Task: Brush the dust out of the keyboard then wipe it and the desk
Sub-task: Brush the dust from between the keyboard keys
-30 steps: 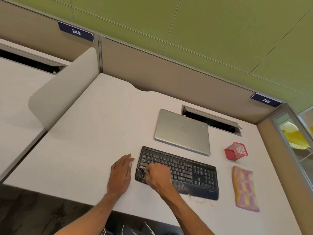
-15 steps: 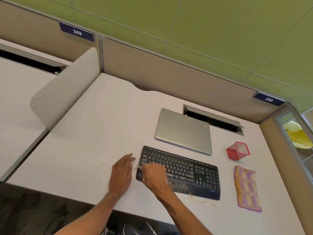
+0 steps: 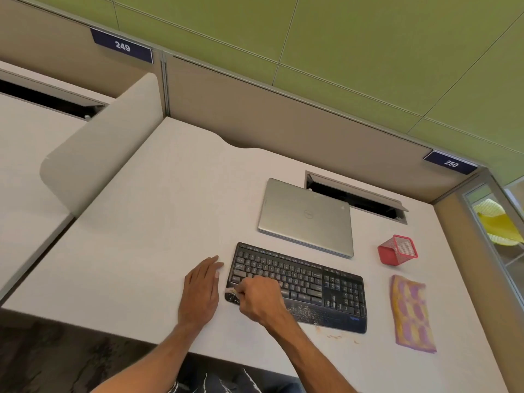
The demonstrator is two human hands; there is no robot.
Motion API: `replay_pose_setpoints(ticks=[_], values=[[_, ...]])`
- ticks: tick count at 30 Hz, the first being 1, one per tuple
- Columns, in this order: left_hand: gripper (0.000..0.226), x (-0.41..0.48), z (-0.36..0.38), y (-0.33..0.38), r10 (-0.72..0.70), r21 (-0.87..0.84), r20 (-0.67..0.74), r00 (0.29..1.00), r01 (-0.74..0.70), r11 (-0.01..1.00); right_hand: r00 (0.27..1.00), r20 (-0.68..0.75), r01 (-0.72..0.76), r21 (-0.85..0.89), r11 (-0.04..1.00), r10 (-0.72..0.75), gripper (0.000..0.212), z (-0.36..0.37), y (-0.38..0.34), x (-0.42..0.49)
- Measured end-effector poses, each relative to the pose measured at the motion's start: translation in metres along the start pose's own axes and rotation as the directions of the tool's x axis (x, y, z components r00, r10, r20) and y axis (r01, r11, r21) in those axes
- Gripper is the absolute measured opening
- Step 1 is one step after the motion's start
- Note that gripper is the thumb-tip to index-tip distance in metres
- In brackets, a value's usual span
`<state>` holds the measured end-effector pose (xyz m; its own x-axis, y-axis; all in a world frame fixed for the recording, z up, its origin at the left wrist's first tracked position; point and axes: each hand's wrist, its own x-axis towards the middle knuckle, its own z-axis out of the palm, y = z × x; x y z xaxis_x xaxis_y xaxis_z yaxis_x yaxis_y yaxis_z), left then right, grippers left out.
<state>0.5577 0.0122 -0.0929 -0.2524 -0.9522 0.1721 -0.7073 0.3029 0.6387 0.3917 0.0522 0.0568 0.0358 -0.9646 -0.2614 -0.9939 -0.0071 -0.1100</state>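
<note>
1. We see a black keyboard [image 3: 300, 285] lying on the pale surface [image 3: 156, 222] near its front edge, slightly slanted, with its right end closer to us.
2. The left hand [image 3: 201, 290] lies flat on the surface just left of the keyboard. Its fingers [image 3: 210, 266] are straight and released, holding nothing. We cannot tell whether the fingertips touch the keyboard's edge.
3. The right hand [image 3: 259, 299] sits over the keyboard's near left corner, fingers curled tight round a small brush [image 3: 231, 291]. Only its pale tip shows past the knuckles, and it is down on that corner of the keyboard.
4. Pale dust [image 3: 309, 310] speckles the palm rest along the keyboard's near edge, to the right of the right hand.
5. A few orange crumbs [image 3: 337, 335] lie on the surface just in front of the keyboard's right end.
6. A yellow and purple cloth [image 3: 412, 313] lies flat to the right of the keyboard, apart from it.
7. A red mesh cup [image 3: 397, 252] lies tipped on its side beyond the cloth.
8. A closed silver laptop [image 3: 306, 217] rests behind the keyboard, close to it but not touching.
9. An open cable slot [image 3: 357, 199] runs behind the laptop's far right corner.
10. A rounded divider [image 3: 96, 148] stands along the left edge of the surface.
</note>
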Motion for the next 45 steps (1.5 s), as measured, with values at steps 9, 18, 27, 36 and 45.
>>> replay_pose_setpoints(ticks=[9, 18, 27, 36, 45], values=[[0.042, 0.001, -0.003, 0.004, -0.004, -0.005, 0.001, 1.000, 0.004, 1.000, 0.999, 0.004, -0.042, -0.010, 0.999, 0.042, 0.017, -0.008, 0.008, 0.007], [0.040, 0.001, -0.005, 0.006, -0.003, -0.010, -0.001, 1.000, 0.003, 1.000, 0.999, -0.041, -0.035, -0.014, 0.999, 0.034, 0.015, -0.030, 0.004, 0.037], [0.042, 0.000, -0.002, 0.005, -0.010, -0.003, 0.003, 1.000, 0.010, 1.000, 0.995, 0.016, 0.098, -0.130, 0.987, -0.096, 0.019, -0.033, 0.001, 0.042], [0.043, 0.000, -0.003, 0.004, 0.013, -0.001, 0.003, 1.000, -0.013, 1.000, 0.994, -0.066, 0.087, 0.059, 0.994, -0.083, 0.020, -0.035, 0.011, 0.041], [0.041, -0.001, -0.003, 0.003, 0.012, -0.018, -0.013, 1.000, -0.013, 1.000, 0.992, 0.052, 0.114, -0.014, 0.993, -0.113, 0.018, -0.016, 0.008, 0.022]])
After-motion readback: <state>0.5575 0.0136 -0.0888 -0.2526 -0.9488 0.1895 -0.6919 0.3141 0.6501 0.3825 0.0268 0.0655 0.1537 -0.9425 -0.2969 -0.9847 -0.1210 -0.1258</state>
